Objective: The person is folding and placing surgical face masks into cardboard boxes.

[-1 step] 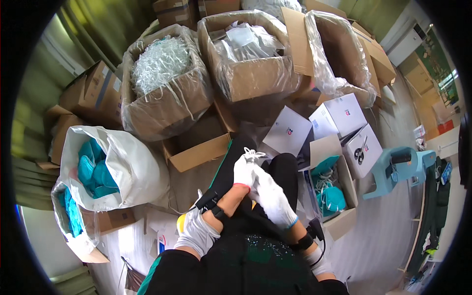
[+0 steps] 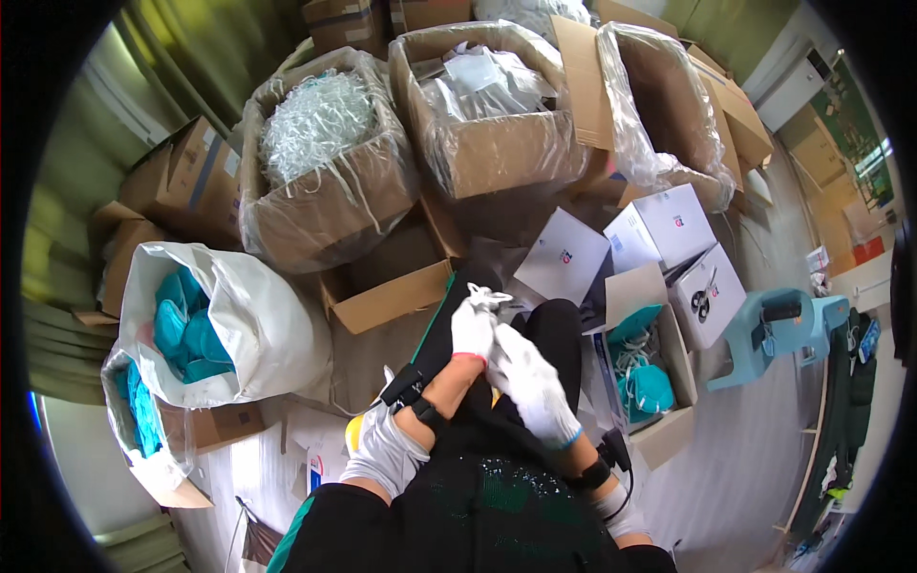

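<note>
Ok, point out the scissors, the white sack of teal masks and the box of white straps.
scissors (image 2: 704, 292): head view, on the handles.
white sack (image 2: 258, 329): head view, on its bulging side.
box of white straps (image 2: 330, 215): head view, on its plastic-lined front wall.

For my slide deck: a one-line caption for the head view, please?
Gloved left hand and right hand pinch a small white piece amid cardboard boxes.

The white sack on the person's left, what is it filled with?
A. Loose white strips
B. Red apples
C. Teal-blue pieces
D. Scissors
C: the open white sack shows a heap of teal-blue pieces inside; the loose white strips lie instead in a plastic-lined cardboard box farther off, and the scissors lie on a white box on the right.
</note>
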`<state>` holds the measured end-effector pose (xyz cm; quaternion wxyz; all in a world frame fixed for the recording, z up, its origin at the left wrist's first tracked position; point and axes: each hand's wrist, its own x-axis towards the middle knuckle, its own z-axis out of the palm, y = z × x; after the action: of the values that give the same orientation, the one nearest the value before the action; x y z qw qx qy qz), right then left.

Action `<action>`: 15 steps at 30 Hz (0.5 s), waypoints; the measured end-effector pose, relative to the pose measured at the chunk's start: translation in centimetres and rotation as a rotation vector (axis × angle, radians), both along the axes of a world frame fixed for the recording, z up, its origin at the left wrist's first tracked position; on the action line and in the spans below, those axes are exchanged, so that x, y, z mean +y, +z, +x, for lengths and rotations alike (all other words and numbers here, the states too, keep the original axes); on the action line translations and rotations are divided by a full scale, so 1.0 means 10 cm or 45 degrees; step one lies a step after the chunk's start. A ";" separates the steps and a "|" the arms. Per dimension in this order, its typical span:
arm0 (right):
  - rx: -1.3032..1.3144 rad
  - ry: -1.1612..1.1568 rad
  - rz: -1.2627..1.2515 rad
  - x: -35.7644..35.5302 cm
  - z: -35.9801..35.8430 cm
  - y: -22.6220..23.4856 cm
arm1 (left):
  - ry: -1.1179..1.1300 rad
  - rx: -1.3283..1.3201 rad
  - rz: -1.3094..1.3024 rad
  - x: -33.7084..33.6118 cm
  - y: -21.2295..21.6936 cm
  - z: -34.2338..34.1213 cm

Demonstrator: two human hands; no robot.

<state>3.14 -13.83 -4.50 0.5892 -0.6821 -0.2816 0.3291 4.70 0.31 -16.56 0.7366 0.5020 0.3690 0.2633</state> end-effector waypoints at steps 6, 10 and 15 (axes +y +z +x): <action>0.656 -0.389 0.075 -0.44 0.02 -0.05 | 0.040 0.128 -0.473 0.75 0.17 -0.35; 0.989 -0.809 -0.004 -0.77 -0.04 -0.48 | -0.346 0.734 -0.489 1.10 0.12 -0.58; 1.299 -0.813 0.219 -0.99 -0.19 -0.78 | -0.414 -0.276 -0.546 2.65 0.92 -0.22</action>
<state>1.20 -23.77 -12.33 0.7725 -0.4390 0.2292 0.3976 2.53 26.79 -7.35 0.8936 0.3562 0.2500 0.1100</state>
